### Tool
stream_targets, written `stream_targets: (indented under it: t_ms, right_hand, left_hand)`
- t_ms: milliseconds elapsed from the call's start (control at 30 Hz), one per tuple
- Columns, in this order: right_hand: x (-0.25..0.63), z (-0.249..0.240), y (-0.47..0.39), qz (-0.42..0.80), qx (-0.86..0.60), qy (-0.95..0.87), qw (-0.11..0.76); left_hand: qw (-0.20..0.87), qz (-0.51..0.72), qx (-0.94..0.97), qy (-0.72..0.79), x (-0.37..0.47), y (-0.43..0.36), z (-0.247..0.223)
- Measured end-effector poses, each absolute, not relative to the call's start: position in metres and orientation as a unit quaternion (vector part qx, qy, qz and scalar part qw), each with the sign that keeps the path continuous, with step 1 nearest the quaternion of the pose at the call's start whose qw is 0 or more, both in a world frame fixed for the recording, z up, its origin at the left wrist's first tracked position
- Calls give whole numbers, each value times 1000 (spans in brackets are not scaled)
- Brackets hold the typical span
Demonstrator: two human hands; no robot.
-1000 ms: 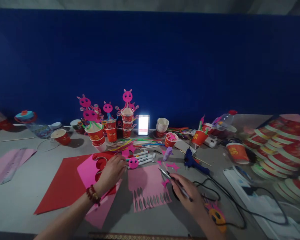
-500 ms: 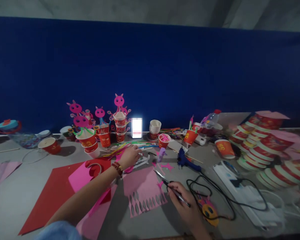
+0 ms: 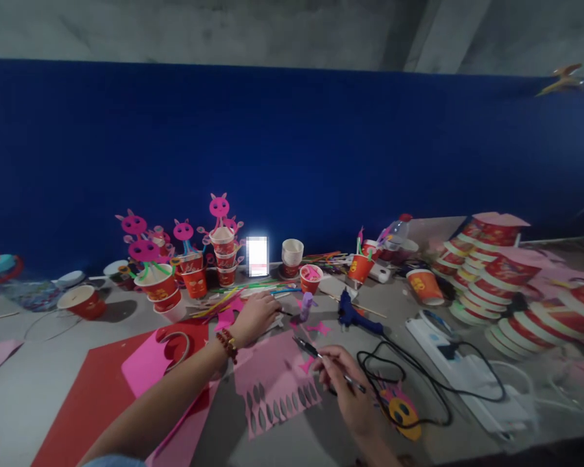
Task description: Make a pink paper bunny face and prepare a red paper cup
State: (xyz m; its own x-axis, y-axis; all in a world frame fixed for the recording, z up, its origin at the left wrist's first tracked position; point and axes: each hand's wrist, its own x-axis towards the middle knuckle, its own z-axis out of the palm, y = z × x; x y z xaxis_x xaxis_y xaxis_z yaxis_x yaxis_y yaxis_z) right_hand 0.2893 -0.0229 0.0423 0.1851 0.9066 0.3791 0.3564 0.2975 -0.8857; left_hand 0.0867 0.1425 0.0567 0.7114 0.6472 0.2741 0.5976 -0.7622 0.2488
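Observation:
My left hand reaches over scraps near the middle of the table, its fingers closed at a thin dark item by their tips that is too small to name. A beaded bracelet is on that wrist. In my right hand is a dark pen-like tool, its tip pointing up and left over the pink sheet. Rows of leaf-shaped holes run along that sheet's near side. Just right of my left hand stands a small purple item.
A blue glue gun and its black cable lie right of centre, beside a white power strip. Stacked red cups stand at the right. Pink figures in cups stand back left, near a red sheet.
My left hand has shifted slightly right over the table and a thin dark item now shows at its fingertips. The camera view has tilted up and turned slightly right.

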Motion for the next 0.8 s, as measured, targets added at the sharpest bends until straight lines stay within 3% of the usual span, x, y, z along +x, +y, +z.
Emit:
stream_targets:
  t_ms: [167,567,800]
  right_hand:
    - [271,47,-9,378,-498,-507,593]
    - [259,44,-12,417,-476,-479,608]
    - [250,36,-6,479,-445,-378,655]
  left_hand:
    - [93,191,928,307,64,103,71]
    - [107,227,925,284,56,82,79]
    - [178,204,933,238,55,70,98]
